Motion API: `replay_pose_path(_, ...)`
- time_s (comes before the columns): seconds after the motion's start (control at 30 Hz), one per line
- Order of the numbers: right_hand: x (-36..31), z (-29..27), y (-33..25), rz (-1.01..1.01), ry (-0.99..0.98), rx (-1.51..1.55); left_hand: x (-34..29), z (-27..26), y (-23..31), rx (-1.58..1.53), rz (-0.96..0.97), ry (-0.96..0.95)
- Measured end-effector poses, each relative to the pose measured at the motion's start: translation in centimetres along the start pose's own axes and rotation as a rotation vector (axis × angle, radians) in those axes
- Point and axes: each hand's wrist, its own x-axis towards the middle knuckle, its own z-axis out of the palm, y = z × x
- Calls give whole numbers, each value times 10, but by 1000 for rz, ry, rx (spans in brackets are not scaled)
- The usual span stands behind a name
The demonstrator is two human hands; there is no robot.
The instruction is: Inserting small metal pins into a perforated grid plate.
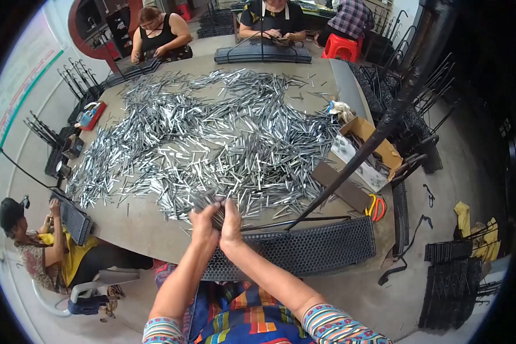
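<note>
The left hand (204, 225) and the right hand (231, 223) meet at the near edge of the pile, fingers pointing away from the wearer. Their grip is closed inward — palms turned to each other, the two hands together around a bundle of thin metal strips (217, 218). The fingers partly hide the bundle, so how many strips are in it cannot be told.

Just beyond the hands, a wide heap of loose silvery strips (166, 123) spreads over most of the desk (140, 232), lying at all angles. A black perforated panel (312, 247) lies along the near edge, its left part beneath the right forearm. A black rod (387, 117) slants up from beside it to the upper right, crossing in front of an open cardboard box (358, 163). A flat brown cardboard piece (341, 187) lies between box and panel, with scissors (375, 207) with yellow and red handles near its end.

At the left, a seated co-worker (46, 252) holds a black panel (75, 221); two more people (160, 37) (272, 23) sit at the far side — each with black panels close by. A red stool (341, 49) stands behind the far right corner.
</note>
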Motion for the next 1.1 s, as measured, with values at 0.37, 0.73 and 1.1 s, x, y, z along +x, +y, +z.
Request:
replay_pose_path(0.37,-76,-37,-49,186,-305,-205,-98,-11,20,105,-162,-115)
replay_pose_path(0.73,-164,-92,-90,234,-361,-303,-212,-61,-36,130,-747,-521)
replay_pose_path(1.1,-200,-121,-72,218,-178,-367,-232,-85,-42,126,-900,-510)
